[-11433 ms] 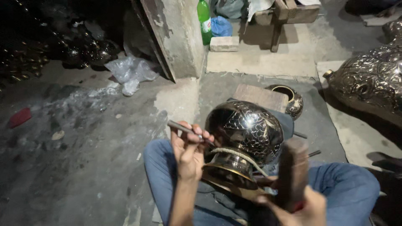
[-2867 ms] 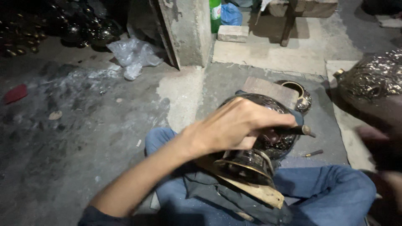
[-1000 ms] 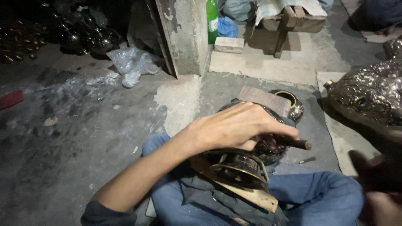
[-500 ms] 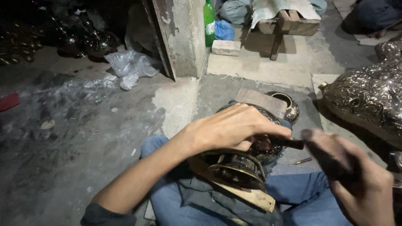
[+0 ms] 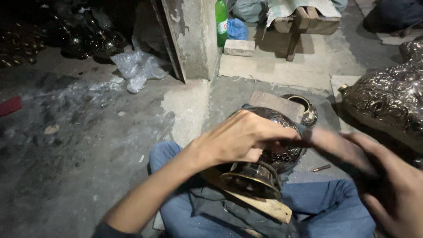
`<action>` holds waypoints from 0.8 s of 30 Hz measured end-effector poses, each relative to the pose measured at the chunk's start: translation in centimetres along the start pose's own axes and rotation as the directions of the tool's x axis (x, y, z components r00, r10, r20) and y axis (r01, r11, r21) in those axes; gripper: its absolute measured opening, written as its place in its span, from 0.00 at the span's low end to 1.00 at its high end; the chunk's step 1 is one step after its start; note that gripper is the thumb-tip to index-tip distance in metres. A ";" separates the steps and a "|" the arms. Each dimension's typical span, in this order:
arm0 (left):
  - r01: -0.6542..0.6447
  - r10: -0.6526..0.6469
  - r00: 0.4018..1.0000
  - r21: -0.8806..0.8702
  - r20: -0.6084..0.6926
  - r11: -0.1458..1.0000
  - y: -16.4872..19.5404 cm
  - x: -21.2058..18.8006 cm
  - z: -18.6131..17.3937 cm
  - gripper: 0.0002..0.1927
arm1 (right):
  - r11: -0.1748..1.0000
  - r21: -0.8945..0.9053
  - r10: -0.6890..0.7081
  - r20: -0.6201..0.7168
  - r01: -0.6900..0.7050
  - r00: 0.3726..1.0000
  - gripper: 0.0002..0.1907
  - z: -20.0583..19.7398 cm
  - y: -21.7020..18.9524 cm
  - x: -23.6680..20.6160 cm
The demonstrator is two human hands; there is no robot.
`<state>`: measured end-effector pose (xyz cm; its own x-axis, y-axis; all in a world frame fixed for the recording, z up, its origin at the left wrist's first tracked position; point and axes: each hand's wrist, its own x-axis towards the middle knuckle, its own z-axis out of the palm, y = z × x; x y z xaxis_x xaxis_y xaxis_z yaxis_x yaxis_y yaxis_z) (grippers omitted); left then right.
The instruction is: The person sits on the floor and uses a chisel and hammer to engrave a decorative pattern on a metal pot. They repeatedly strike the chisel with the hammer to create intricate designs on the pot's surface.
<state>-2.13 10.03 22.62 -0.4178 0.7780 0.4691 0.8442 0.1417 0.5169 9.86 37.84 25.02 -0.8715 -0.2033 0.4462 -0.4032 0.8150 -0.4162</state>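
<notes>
**Trainee:** Where does the left hand (image 5: 240,139) sit, and what are its fingers doing?

**Instructor:** It lies palm-down over the engraved metal vase (image 5: 273,147) in the lap. The fingers are curled together around a thin dark tool (image 5: 293,143), whose tip points right, out past the fingertips. The vase lies directly beneath those fingers, its long axis running from the round body on the far side to the flared foot (image 5: 251,180) on the near side, resting on a wooden slat (image 5: 264,205).

**Trainee:** And the right hand (image 5: 387,176)?

**Instructor:** It is blurred. The fingers appear loosely spread and reach left toward the tool tip; whether they hold anything cannot be determined. The left hand is nearer the vase.

**Trainee:** Clearance?

**Instructor:** Left of the fingers, bare concrete floor (image 5: 88,145). Beyond the fingertips, a wooden block (image 5: 275,103) and a small brass pot (image 5: 304,108) stand close. To the right, a large embossed vessel (image 5: 387,103) bounds the room.
</notes>
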 end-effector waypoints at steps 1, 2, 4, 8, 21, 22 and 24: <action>-0.008 0.008 0.998 0.006 -0.064 1.000 0.2 -0.5 -0.1 0.29 | 0.998 -0.055 0.037 0.039 -0.035 0.999 0.45 0.2 0.3 -0.2; -0.015 0.016 0.991 0.011 -0.133 1.000 0.5 -1.0 0.1 0.29 | 0.997 -0.060 0.047 -0.022 -0.048 0.999 0.43 0.5 0.7 -0.5; -0.006 -0.010 0.910 -0.036 -0.415 0.999 1.3 -2.1 0.2 0.21 | 0.996 -0.066 0.057 -0.151 -0.067 0.987 0.40 1.6 1.6 -1.4; 0.038 -0.186 0.782 -0.252 -0.595 0.967 3.3 -3.1 1.7 0.14 | 0.969 0.061 0.247 -0.149 -0.240 0.958 0.40 3.6 3.6 -2.7; 0.140 -0.364 0.729 -0.394 -0.580 0.908 4.5 -1.9 3.6 0.10 | 0.984 -0.031 0.177 -0.019 -0.177 0.984 0.41 0.8 5.1 3.5; 0.153 -0.358 0.722 -0.369 -0.592 0.917 4.5 -2.0 3.6 0.11 | 0.985 -0.152 0.081 0.023 -0.076 0.996 0.45 0.2 5.1 4.5; 0.162 -0.341 0.718 -0.331 -0.607 0.930 4.4 -2.0 3.7 0.11 | 0.970 -0.240 0.056 0.129 -0.024 0.990 0.40 -1.1 4.2 6.2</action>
<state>3.69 11.32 21.34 -0.7915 0.1389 0.5952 0.6062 0.0553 0.7934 3.07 40.63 26.94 -0.9214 -0.2254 0.3165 -0.3035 0.9261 -0.2239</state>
